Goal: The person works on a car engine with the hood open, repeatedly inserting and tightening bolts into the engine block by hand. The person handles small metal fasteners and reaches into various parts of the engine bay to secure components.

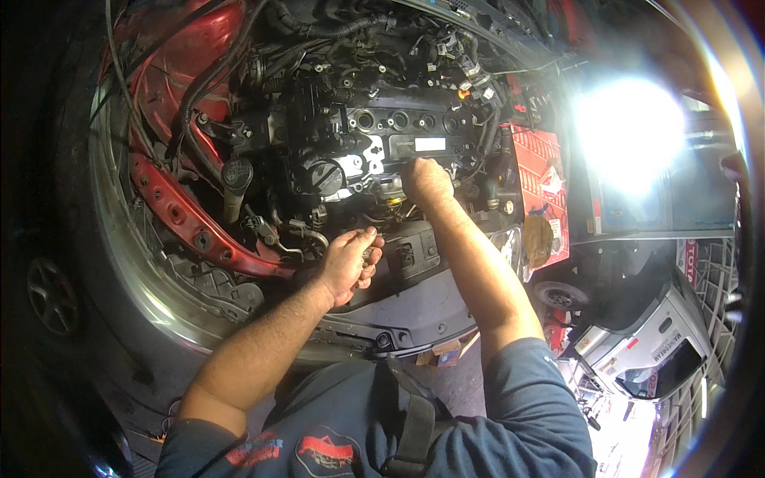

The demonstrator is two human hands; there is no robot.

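Nearest to my camera, a dark blue shirt point(343, 430) fills the lower edge, on the person's side of the engine point(402, 99), my landmark throughout. Just short of the engine, the left hand point(344, 264) hangs palm inward, its fingers curled toward the thumb; something small may sit between them, but I cannot tell. A dark front panel point(408, 253) lies beside it, along the engine's near side. Farther in, the right hand point(429, 183) is at the engine's near edge, fingers bent into a fist; whatever they may grip is hidden from me. I judge the step in hand to be close handwork on that edge, and I think the next move calls for a sure right grip, with the left close by. At the engine's left sits a round black cap point(325, 178); beyond that runs a red body rail point(177, 211). Right of the engine lies a red tray point(535, 151), and past it glares a white lamp point(629, 135).
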